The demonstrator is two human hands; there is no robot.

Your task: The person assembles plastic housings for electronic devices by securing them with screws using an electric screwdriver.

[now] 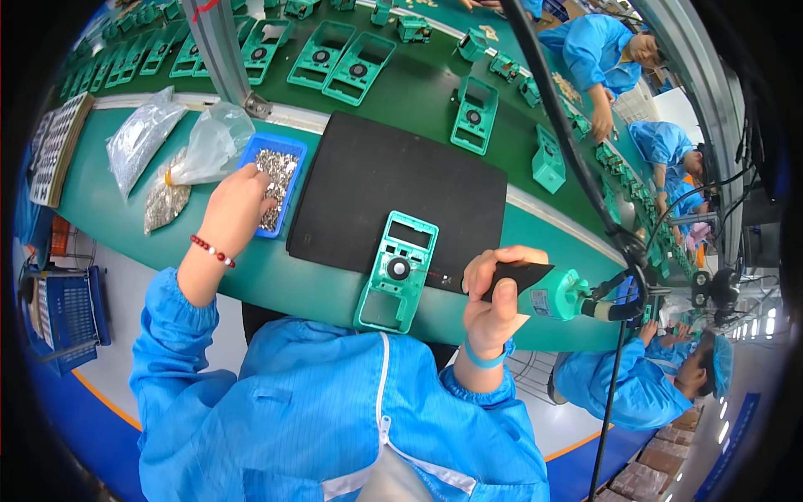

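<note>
A busy workshop is seen, with co-workers in blue (585,50) placed along a dark green belt (421,113) on which rows of matching cases (369,72) are set out. In front of the belt, a green counter (255,272) is partly covered by a black mat (401,184). At the counter's left, a silvery bag (146,142) and a tied clear bag (166,205) are laid side by side. A single green case (402,288) is placed between the two hands, its nearer end reaching past the mat's edge. To its right, a powered screwdriver (548,297), by its look, is wrapped in the grip of the right hand (492,318); its tip cannot be made out. The left hand (234,209) is lowered into a blue tray (284,143); whether anything is pinched in its grip cannot be told. In the case a round speaker (399,268) is seated, from which a thin wire (427,273) is led rightward. The tray is filled with small metal pieces (276,171), probably screws.

The step in hand is judged to be picking from the tray. For the next move, a light fingertip pinch seems called for, with the loose wire kept clear of the tool.
</note>
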